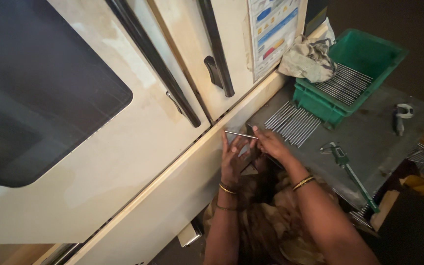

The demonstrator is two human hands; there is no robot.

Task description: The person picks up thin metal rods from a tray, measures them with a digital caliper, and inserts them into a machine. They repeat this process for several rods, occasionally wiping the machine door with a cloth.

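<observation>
A thin metal rod [240, 134] is held level between both hands, close to the cream machine housing [123, 147]. My left hand [232, 156] has its fingers on the rod's left part. My right hand [270, 142] pinches the rod's right end. Both wrists wear bangles. Just right of my right hand, a row of several similar rods [293, 122] lies on the grey metal table [369, 132].
A green plastic crate [357, 73] with more rods stands at the table's back, a crumpled cloth [307, 59] over its left edge. A digital caliper [347, 169] and a small tool [401, 117] lie on the table. The machine doors have black handles [217, 54].
</observation>
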